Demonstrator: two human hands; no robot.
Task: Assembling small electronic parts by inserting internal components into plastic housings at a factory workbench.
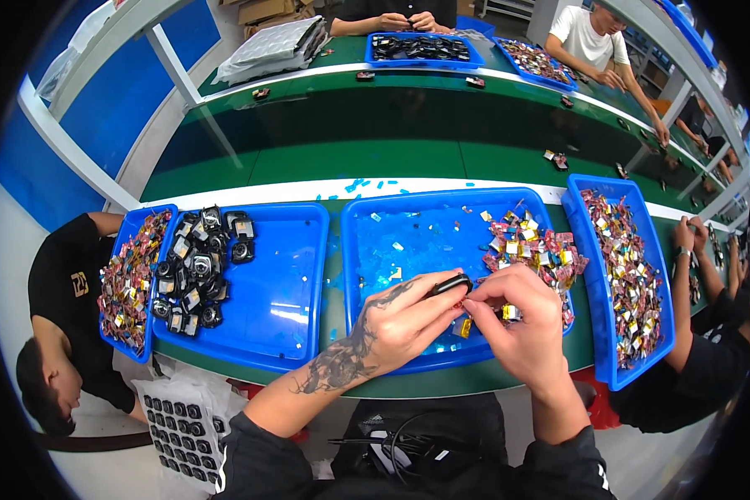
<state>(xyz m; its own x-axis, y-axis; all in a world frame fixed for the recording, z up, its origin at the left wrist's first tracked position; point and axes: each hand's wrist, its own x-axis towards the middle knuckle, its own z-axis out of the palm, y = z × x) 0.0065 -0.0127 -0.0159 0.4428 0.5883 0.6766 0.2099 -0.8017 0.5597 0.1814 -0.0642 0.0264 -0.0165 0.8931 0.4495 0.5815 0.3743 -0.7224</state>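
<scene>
My left hand [402,321], its fingers closed, grips a rounded black plastic housing [452,286] above the middle blue tray [354,250]. Against the housing's near side, the thumb and forefinger of my right hand [521,325] are pinched together. A bit of red shows at those fingertips, too small and covered to name. Below the hands, the tray holds a heap of small red circuit boards [550,254] with yellow and silver parts. Little blue film pieces [387,242] are scattered over its left side.
Left of me, a blue tray [296,267] holds black camera-like units [200,267]. Narrower trays of circuit boards flank both sides [129,287] [617,279]. Beyond runs a green conveyor [350,133] carrying a few units. Co-workers sit opposite and alongside. A moulded tray [179,425] of black units stands lower left.
</scene>
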